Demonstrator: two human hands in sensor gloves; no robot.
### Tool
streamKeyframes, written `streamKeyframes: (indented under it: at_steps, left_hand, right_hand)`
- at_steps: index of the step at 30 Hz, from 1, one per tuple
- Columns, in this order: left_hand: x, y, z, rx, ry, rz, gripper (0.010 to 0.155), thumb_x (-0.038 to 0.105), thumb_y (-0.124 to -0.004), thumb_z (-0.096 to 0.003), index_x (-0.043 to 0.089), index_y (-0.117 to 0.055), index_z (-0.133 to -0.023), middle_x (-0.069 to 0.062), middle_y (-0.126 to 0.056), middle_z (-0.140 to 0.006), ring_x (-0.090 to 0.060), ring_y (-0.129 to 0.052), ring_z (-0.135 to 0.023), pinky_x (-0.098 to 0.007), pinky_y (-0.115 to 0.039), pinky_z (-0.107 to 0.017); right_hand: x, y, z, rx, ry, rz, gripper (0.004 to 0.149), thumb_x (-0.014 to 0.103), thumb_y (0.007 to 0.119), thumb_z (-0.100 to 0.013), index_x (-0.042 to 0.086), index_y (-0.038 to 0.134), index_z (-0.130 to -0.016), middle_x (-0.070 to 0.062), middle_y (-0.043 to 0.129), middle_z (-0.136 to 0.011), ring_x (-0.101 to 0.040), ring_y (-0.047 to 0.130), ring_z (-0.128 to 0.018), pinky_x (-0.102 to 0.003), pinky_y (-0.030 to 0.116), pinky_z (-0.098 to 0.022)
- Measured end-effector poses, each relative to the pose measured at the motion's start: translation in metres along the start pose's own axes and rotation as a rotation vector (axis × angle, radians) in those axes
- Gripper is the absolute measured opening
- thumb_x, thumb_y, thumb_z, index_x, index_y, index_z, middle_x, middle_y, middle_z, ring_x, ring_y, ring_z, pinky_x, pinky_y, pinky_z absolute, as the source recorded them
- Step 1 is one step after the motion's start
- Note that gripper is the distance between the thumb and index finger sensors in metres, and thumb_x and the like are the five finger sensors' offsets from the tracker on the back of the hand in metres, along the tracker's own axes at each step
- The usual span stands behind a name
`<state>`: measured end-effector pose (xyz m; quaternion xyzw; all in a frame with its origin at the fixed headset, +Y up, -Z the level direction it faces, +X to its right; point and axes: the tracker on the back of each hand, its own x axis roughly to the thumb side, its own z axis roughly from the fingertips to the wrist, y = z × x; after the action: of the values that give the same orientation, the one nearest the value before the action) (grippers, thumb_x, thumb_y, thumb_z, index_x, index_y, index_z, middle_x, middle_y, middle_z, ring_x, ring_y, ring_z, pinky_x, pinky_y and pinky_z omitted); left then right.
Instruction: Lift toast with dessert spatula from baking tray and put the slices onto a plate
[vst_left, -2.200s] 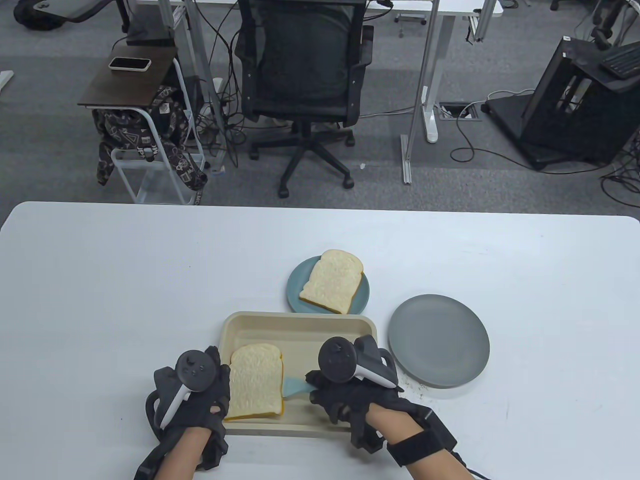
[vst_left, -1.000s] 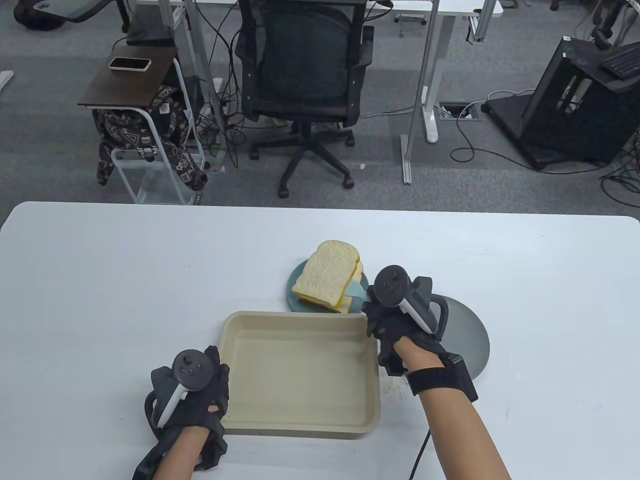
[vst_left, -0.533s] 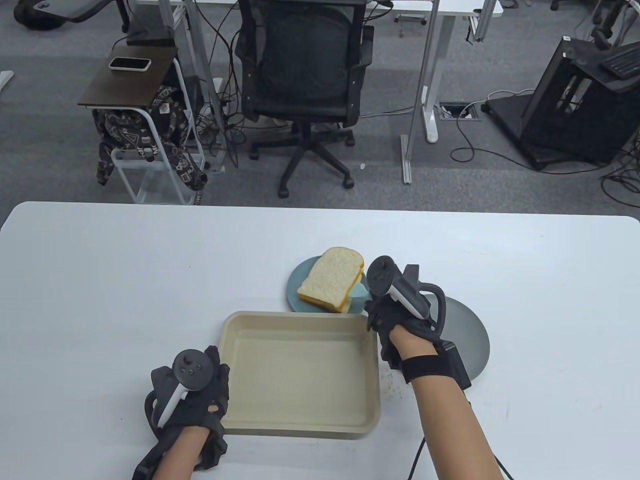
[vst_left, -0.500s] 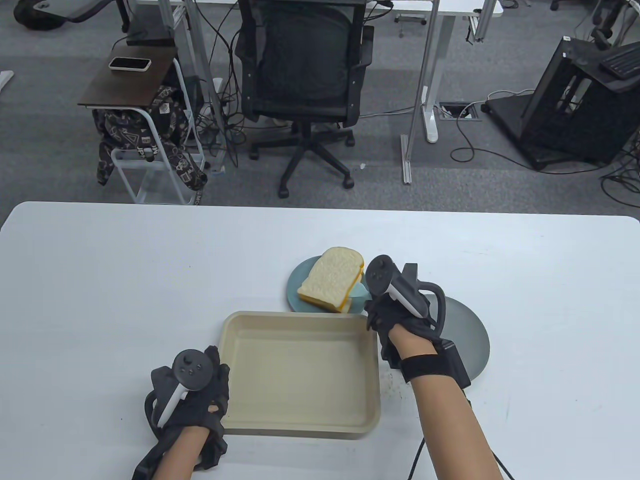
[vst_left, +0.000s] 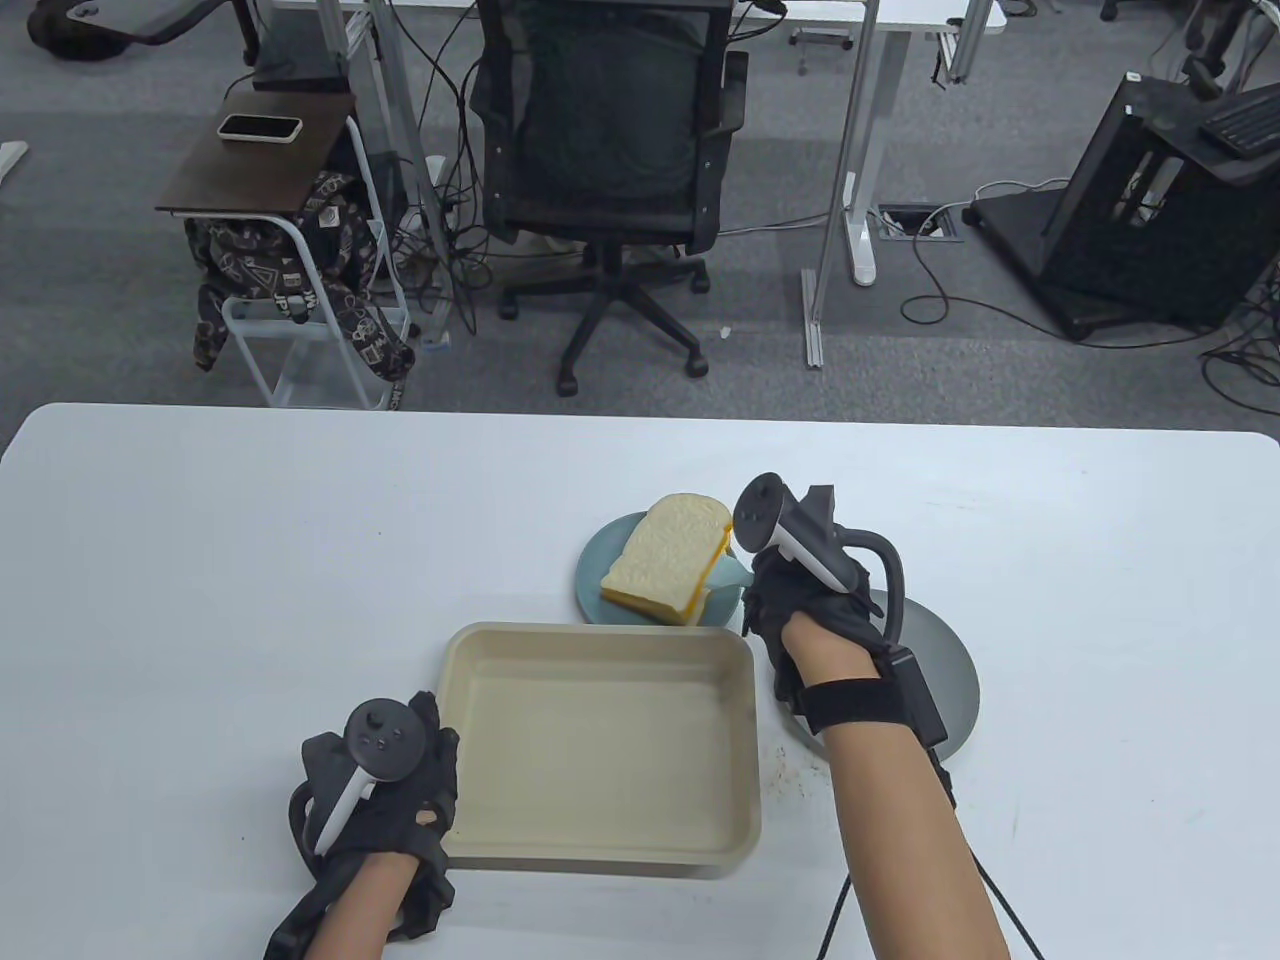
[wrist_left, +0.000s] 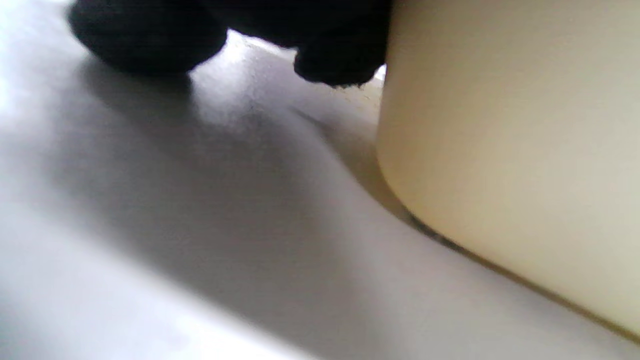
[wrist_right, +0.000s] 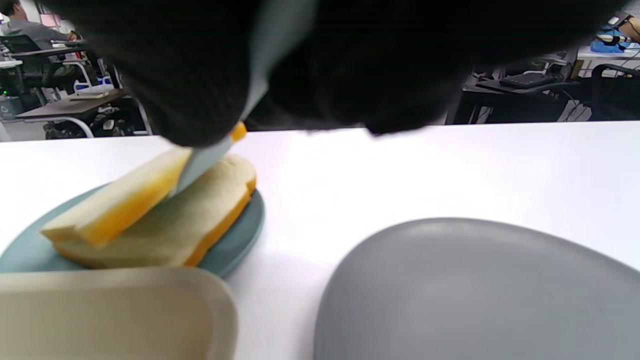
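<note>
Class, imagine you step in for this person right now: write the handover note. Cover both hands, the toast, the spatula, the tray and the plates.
Right hand: grips the spatula, whose blade lies between the two slices.
Left hand: rests at the baking tray, near-left corner; grip unclear.
Top slice leans tilted on the bottom slice, both on the teal plate.
Grey plate holds nothing.
Done: tray has no toast in it.
Left: slide the blade out so the top slice settles.
</note>
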<state>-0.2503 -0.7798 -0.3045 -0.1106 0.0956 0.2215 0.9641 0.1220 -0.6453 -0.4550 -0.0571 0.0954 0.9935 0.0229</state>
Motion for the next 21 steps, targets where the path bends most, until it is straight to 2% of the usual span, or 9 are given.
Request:
streamKeyframes:
  at_steps: [14,17,21]
  left_hand:
    - [-0.001,0.000,0.000,-0.007,-0.002,0.010,0.062,0.046,-0.059,-0.0597,0.017,-0.047,-0.113,0.002,-0.093,-0.048,-0.015,-0.092,-0.011,-0.042,-0.089,-0.028]
    - [-0.001,0.000,0.000,-0.007,-0.002,0.012,0.062,0.046,-0.059,-0.0598,0.017,-0.047,-0.113,0.002,-0.093,-0.049,-0.015,-0.092,-0.011,-0.042,-0.089,-0.028]
    - [-0.001,0.000,0.000,-0.008,-0.003,0.012,0.062,0.046,-0.059,-0.0597,0.017,-0.047,-0.113,0.002,-0.093,-0.049,-0.015,-0.092,-0.011,-0.042,-0.089,-0.028]
  right_hand:
    - [-0.036,-0.014,0.016,-0.028,0.057,0.062,0.051,0.036,0.090,-0.037,0.020,0.085,-0.085,-0.009,0.097,-0.059,-0.025,0.098,-0.023,-0.038,0.089,-0.007]
    - [-0.048,-0.017,0.023,-0.017,0.075,0.072,0.051,0.036,0.090,-0.037,0.019,0.085,-0.085,-0.009,0.097,-0.058,-0.025,0.098,-0.023,-0.038,0.089,-0.007]
    - [-0.074,-0.027,0.042,-0.068,0.095,0.061,0.051,0.036,0.090,-0.037,0.019,0.085,-0.084,-0.009,0.097,-0.058,-0.025,0.098,-0.022,-0.038,0.089,-0.007]
